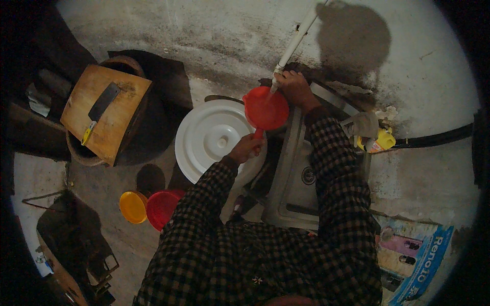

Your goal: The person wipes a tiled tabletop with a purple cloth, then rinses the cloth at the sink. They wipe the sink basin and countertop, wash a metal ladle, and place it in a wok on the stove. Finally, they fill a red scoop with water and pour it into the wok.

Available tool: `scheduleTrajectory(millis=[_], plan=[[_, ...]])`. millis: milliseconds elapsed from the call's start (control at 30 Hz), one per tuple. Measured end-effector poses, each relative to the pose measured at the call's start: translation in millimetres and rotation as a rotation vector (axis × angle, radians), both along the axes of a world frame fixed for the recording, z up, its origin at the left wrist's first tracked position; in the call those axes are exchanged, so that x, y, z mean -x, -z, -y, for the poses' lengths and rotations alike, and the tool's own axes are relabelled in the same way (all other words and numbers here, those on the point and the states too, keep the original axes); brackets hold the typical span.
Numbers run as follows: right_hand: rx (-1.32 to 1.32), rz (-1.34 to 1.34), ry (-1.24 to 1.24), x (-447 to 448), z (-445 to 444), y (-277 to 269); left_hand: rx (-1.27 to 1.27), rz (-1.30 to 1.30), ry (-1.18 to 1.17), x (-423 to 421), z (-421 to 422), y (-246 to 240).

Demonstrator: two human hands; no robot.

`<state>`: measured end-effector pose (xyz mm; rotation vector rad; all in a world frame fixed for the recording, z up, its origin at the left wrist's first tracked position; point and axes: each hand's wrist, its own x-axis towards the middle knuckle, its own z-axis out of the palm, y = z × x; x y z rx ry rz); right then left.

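My left hand (247, 148) is closed around the handle of a red plastic water ladle (264, 109). The ladle's bowl faces up, directly under a tap (274, 83) at the lower end of a white wall pipe (296, 42). My right hand (295, 87) grips the tap from its right side, and its fingers hide part of it. A pale streak, apparently running water, drops from the spout into the ladle. Below and left of the ladle is a round white plastic lid (195, 139), partly covered by my left hand and forearm.
A metal sink (294, 168) lies under my right forearm, with a yellow bottle (384, 140) beyond it. At left, a cleaver (104, 102) rests on a wooden board (126, 90) across a large crock (126, 63). Yellow (133, 207) and red (162, 208) plastic containers stand on the floor.
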<state>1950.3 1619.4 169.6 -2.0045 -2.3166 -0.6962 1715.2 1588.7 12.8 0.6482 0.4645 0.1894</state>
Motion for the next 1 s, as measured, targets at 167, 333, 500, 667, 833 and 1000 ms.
scheduleTrajectory(millis=[167, 333, 500, 667, 833, 1000], plan=[[0.012, -0.027, -0.041, -1.3, 0.3, -0.3, -0.029, 0.020, 0.001, 2.2, -0.4, 4.8], [0.016, -0.089, -0.100, -1.8, -2.0, -0.2, -0.002, -0.002, 0.049, 1.3, -3.5, 12.6], [0.004, -0.166, -0.133, -3.7, -5.6, 3.5, -0.039, -0.022, 0.039, 1.6, -3.6, 13.8], [0.077, -0.264, -0.180, -16.1, -14.9, 7.8, -0.093, -0.027, 0.053, 1.3, -3.9, 8.8], [0.104, -0.340, 0.037, -14.2, -24.4, 7.0, -0.229, -0.022, 0.049, 0.6, -5.3, 5.5], [0.118, -0.395, 0.395, 0.4, -19.2, 7.3, -0.104, -0.003, 0.055, 3.6, -7.8, 5.9]])
